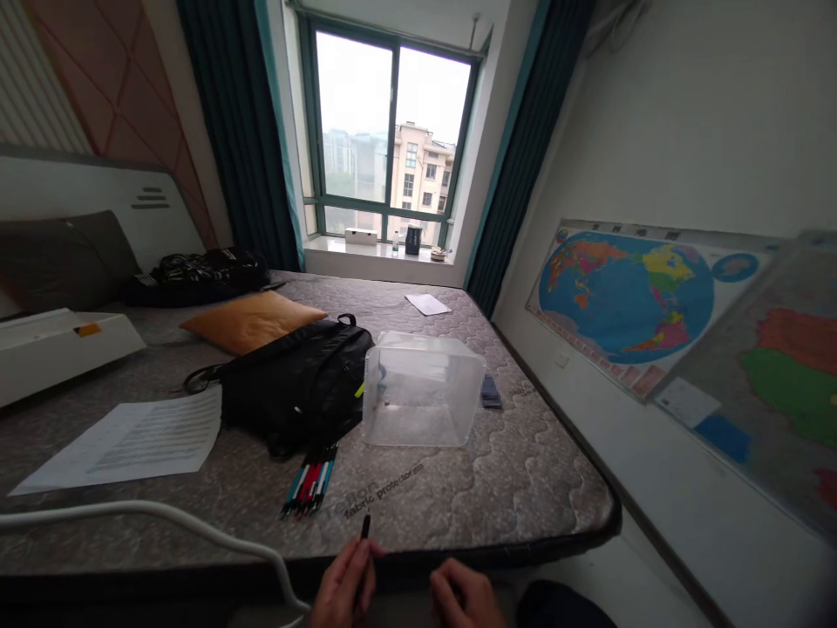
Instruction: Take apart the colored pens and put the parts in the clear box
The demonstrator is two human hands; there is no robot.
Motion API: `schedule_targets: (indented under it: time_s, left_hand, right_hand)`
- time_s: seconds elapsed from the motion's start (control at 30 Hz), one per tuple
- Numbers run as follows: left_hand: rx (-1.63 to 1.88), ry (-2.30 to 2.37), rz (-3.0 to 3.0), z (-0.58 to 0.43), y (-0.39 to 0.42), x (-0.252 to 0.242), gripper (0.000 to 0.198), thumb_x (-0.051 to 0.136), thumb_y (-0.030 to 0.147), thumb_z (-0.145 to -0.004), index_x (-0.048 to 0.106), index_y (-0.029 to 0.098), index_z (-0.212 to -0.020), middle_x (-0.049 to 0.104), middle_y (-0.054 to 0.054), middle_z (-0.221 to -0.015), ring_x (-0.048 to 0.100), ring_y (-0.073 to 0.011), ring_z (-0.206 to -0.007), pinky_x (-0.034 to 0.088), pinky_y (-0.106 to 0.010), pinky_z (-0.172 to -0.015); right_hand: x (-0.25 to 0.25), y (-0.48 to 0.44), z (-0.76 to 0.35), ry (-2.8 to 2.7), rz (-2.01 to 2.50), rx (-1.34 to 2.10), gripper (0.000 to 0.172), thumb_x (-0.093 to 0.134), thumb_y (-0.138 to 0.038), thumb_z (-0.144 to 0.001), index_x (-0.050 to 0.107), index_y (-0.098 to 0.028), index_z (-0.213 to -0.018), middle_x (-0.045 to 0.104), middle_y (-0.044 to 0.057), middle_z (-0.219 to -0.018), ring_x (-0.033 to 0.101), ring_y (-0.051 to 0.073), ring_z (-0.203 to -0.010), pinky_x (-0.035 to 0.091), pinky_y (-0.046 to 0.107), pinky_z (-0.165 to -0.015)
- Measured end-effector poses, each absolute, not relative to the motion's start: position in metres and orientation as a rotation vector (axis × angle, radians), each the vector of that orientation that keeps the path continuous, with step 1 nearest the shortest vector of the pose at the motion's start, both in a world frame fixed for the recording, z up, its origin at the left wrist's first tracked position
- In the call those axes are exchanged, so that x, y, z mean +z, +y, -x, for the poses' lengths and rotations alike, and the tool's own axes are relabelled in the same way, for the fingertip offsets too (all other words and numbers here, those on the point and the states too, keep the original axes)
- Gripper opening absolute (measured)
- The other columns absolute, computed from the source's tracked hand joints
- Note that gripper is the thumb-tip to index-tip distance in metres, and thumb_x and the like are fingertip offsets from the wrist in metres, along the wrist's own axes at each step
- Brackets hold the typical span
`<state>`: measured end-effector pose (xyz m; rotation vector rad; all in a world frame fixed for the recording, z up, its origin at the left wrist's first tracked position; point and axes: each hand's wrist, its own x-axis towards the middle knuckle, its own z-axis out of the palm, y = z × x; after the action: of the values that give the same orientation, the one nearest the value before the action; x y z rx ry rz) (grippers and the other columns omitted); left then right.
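Observation:
My left hand (346,580) is at the bottom, below the mattress edge, with thumb and fingers pinched around a slim pen (365,526). The pen's black end points up and away from me, and the rest is covered by my fingers. To its right, my right hand (463,595) is curled closed, and whatever may be inside is hidden. A bundle of pens (309,485) in red, blue, white and black lies on the mattress ahead of my left hand. Beyond my hands, a clear plastic bin (422,427) rests on its side, its opening toward me.
A black backpack (301,375) lies left of the bin, with an orange cushion (255,320) behind it. Printed sheets (144,440) and a white box (65,353) are at left. A white cable or tube (176,515) crosses the lower left. The mattress (536,462) ends near the wall.

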<state>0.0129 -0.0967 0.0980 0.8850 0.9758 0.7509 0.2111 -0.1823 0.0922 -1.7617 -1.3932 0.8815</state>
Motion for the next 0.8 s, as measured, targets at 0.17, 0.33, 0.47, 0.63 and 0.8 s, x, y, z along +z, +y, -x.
schedule_targets:
  time_s: [0.17, 0.33, 0.47, 0.63, 0.8]
  left_hand:
    - [0.746, 0.933, -1.124, 0.007, -0.068, 0.082, 0.060, 0.048, 0.075, -0.080, 0.063, 0.018, -0.090, 0.040, 0.006, -0.052, 0.036, -0.0104, -0.050, 0.029, -0.022, -0.049]
    - [0.707, 1.007, -1.190, 0.030, -0.055, 0.041, 0.061, 0.043, 0.075, -0.082, 0.062, 0.018, -0.088, 0.042, 0.005, -0.054, 0.040, -0.0129, -0.054, 0.033, -0.024, -0.056]
    - [0.687, 0.965, -1.200, 0.028, -0.053, 0.038, 0.061, 0.039, 0.073, -0.085, 0.063, 0.017, -0.088, 0.044, 0.004, -0.055, 0.042, -0.0130, -0.055, 0.034, -0.025, -0.058]
    - [0.628, 0.863, -1.243, 0.018, -0.052, 0.046, 0.062, 0.038, 0.073, -0.086, 0.065, 0.017, -0.088, 0.046, 0.003, -0.054, 0.045, -0.0129, -0.055, 0.035, -0.025, -0.060]
    - [0.570, 0.849, -1.227, 0.019, -0.052, 0.044, 0.068, 0.037, 0.077, -0.083, 0.066, 0.016, -0.090, 0.045, 0.004, -0.051, 0.044, -0.0126, -0.051, 0.035, -0.024, -0.056]
  right_hand:
    - [0.117, -0.067, -0.223, -1.600, 1.807, 0.625, 0.025, 0.054, -0.036, -0.091, 0.067, -0.018, -0.081, 0.069, 0.003, -0.076, 0.062, 0.017, -0.072, 0.042, 0.026, -0.068]
    - [0.106, 0.075, -0.229, -1.768, 1.954, 0.415, 0.016, 0.059, -0.019, -0.086, 0.070, -0.015, -0.096, 0.072, 0.010, -0.095, 0.065, 0.020, -0.090, 0.045, 0.029, -0.084]
    - [0.078, 0.152, -0.229, -1.823, 2.142, 0.259, 0.030, 0.048, -0.006, -0.087, 0.070, -0.015, -0.106, 0.069, 0.014, -0.112, 0.063, 0.021, -0.104, 0.043, 0.029, -0.093]
    - [0.054, 0.190, -0.221, -1.925, 2.149, 0.280, 0.043, 0.049, 0.002, -0.078, 0.068, -0.015, -0.113, 0.067, 0.012, -0.115, 0.061, 0.021, -0.105, 0.043, 0.029, -0.092]
    - [0.044, 0.204, -0.216, -2.027, 2.171, 0.295, 0.034, 0.048, -0.001, -0.081, 0.071, -0.015, -0.102, 0.067, 0.011, -0.107, 0.060, 0.019, -0.095, 0.044, 0.026, -0.084]
